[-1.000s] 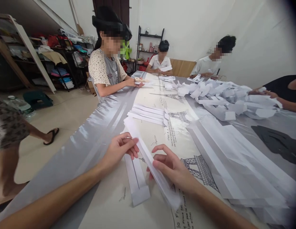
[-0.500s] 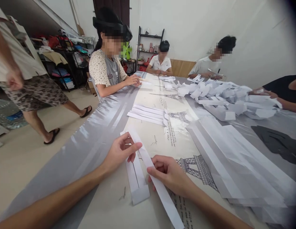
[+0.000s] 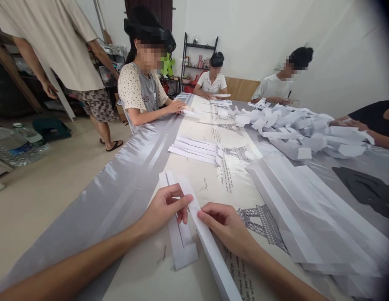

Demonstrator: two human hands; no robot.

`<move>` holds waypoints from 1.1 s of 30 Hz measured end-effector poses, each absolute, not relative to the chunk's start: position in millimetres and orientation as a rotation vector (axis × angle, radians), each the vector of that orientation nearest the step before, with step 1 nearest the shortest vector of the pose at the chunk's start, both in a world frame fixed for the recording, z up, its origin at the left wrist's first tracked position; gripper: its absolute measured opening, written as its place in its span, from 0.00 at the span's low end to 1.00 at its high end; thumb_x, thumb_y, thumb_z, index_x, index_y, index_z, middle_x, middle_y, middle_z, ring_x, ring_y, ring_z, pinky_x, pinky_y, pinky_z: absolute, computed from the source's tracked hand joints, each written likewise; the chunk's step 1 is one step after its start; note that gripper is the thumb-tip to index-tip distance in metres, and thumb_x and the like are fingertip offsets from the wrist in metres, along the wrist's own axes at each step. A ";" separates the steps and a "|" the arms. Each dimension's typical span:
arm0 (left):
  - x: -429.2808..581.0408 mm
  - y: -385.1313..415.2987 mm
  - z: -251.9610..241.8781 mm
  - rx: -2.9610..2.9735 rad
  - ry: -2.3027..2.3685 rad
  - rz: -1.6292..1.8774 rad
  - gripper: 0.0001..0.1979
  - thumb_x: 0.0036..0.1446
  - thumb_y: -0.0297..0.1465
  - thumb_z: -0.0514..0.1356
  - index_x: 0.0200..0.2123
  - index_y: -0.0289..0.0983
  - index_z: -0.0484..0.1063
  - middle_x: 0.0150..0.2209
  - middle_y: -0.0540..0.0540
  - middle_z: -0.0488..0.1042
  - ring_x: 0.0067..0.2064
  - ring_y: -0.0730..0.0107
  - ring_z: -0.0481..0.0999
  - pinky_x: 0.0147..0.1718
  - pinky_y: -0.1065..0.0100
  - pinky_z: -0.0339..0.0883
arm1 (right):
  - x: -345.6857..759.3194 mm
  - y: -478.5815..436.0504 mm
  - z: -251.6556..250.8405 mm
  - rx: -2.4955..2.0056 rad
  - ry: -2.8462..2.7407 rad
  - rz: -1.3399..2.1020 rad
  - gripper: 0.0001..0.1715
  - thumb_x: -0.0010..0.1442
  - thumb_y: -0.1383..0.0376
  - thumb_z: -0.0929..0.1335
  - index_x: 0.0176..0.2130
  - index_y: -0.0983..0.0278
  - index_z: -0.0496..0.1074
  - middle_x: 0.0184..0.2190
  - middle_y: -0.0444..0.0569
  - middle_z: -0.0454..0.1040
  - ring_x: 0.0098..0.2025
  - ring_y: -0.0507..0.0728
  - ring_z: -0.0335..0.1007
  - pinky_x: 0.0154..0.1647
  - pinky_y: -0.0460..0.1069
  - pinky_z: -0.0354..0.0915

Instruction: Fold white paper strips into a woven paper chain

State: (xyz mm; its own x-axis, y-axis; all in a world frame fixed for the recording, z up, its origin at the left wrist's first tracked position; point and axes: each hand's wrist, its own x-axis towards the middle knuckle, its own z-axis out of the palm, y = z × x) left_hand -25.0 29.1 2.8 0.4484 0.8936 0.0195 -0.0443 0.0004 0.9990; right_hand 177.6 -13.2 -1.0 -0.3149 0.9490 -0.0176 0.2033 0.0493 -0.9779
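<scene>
Inward from left edge of surface [image 3: 119, 196]: white paper strip [image 3: 213, 253], long, narrow, lengthwise fold visible; fingers of left hand [image 3: 166, 205] and right hand [image 3: 225, 222] pinching it.

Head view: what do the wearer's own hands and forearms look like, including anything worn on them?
The left hand and right hand are bare, with no glove, ring or watch visible. The left forearm and right forearm look slim and uncovered; no sleeve, cable or marking shows before the picture's edge cuts them off.
</scene>
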 end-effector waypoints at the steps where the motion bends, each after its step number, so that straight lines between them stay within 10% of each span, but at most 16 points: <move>1: -25.7 30.1 4.0 1.362 0.841 0.899 0.18 0.61 0.44 0.65 0.28 0.36 0.70 0.20 0.51 0.72 0.20 0.72 0.73 0.21 0.72 0.66 | 177.3 -13.2 -1.8 -1.192 -1.605 1.330 0.20 0.66 0.52 0.69 0.31 0.63 0.76 0.27 0.44 0.72 0.29 0.53 0.64 0.30 0.48 0.61; 33: -34.7 43.0 5.4 1.336 0.836 0.831 0.16 0.59 0.42 0.67 0.30 0.36 0.70 0.26 0.50 0.74 0.22 0.75 0.73 0.22 0.74 0.64 | 185.1 -10.7 -0.2 -1.201 -1.688 1.338 0.24 0.68 0.49 0.66 0.55 0.60 0.74 0.39 0.49 0.77 0.42 0.60 0.72 0.44 0.53 0.67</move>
State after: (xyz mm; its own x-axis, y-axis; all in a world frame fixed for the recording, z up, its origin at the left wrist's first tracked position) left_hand -34.7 43.0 5.4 0.4708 0.8815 -0.0360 -0.0308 0.0572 0.9979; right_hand 185.1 -10.7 -0.2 -0.3584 0.9326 -0.0424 0.2544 0.0538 -0.9656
